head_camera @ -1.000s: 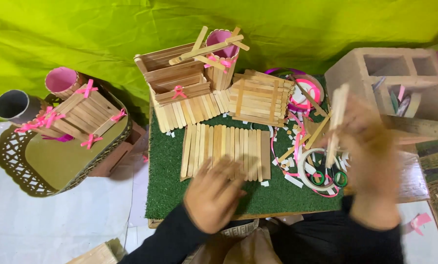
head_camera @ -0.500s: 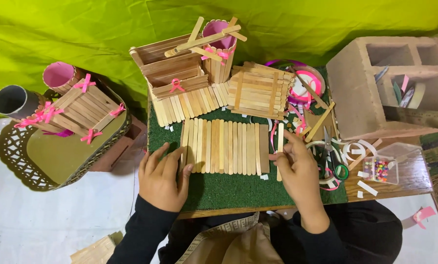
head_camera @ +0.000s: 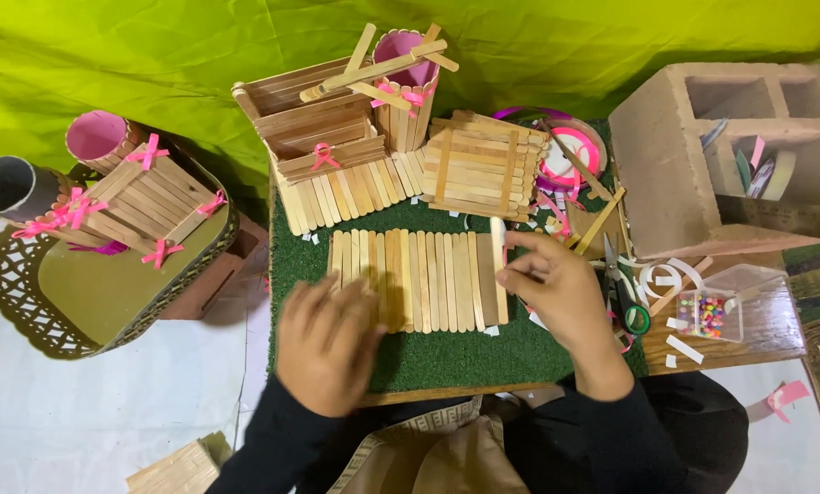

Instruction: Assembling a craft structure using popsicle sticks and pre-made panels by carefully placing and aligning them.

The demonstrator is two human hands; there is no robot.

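Head view, the only one supplied. Your left hand (head_camera: 326,346) lies palm down on the near left part of the row of craft sticks (head_camera: 416,279), fingers spread and flat; its grip is apart and closes on nothing, it only presses. Your right hand (head_camera: 561,291) sits at the right end of the same row, fingers bent toward the outermost stick (head_camera: 499,265). The thumb and forefinger appear to meet on that stick's edge, but the picture does not show a full clamp, so I cannot tell whether it is pinched or merely touched.

The row lies on the green mat (head_camera: 447,352) that covers the bench (head_camera: 749,343), between your two hands. Each stick's long axis runs away from you; the row itself runs left to right. The right hand is the nearer to the outermost stick, which lies just left of its fingertips.

Both forearms come in from the near edge in dark sleeves, wrists low.

Behind the row stand a stick box with a pink bow (head_camera: 314,146) and a slatted panel (head_camera: 483,165). Scissors (head_camera: 625,293) lie just right of your right hand.
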